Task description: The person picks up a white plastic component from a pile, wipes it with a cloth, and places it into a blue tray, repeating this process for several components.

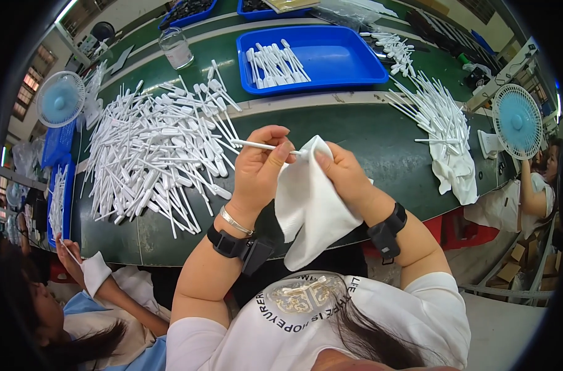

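Observation:
In front of my chest, my left hand point(262, 162) pinches a slim white plastic stick point(252, 144) between thumb and fingers. The stick slants across to a white cloth point(312, 198), and its right end is hidden in the fabric. My right hand point(348, 175) grips the cloth around that end, thumb on top, and the rest hangs down in a fold. A large loose heap of similar white sticks with broad, flattened ends point(158, 148) lies on the green bench to the left of my left hand.
Behind my hands stands a blue tray point(343, 62) with several white sticks. More sticks point(439, 114) lie at the right beside another white cloth point(451, 170). A clear jar point(177, 52) stands behind the heap. Fans point(60, 99) flank the bench, and co-workers sit at both sides.

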